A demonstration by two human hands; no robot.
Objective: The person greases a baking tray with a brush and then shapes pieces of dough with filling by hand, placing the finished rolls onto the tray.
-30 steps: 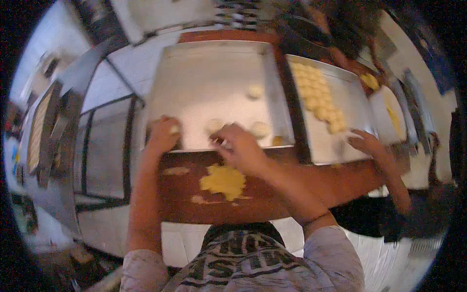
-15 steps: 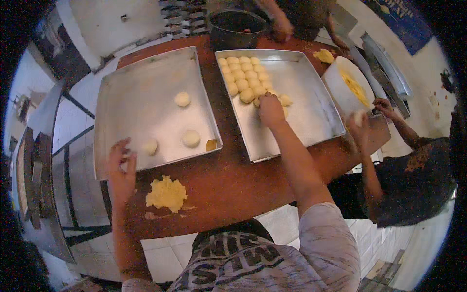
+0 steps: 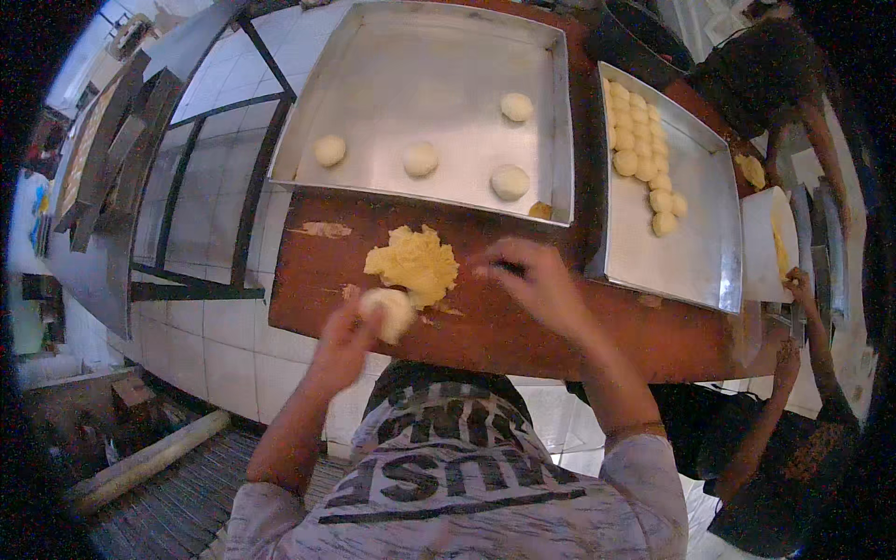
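Observation:
My left hand [image 3: 341,350] is closed around a pale, round piece of dough [image 3: 394,314] at the near edge of the brown table. Just beyond it a flattened, ragged patch of yellow dough [image 3: 411,264] lies on the tabletop. My right hand [image 3: 532,280] hovers to the right of that patch, its fingers curled and smeared by motion; whether they hold anything is hidden. Several pale dough balls [image 3: 421,159] sit spaced apart in the large metal tray [image 3: 411,65] beyond my hands. A second metal tray [image 3: 681,261], farther right, has small yellow balls [image 3: 637,131] packed in rows.
At the right a person's hands [image 3: 791,350] are beside a white tub [image 3: 761,238] with yellow contents. Another person's arm [image 3: 821,154] reaches in at the far right, near a dark pot [image 3: 644,33]. A black metal frame [image 3: 257,187] stands left of the table.
My left hand has moved from the left tray to the table's near edge and now holds dough. My right hand has left the small balls and come back toward me. The view has shifted.

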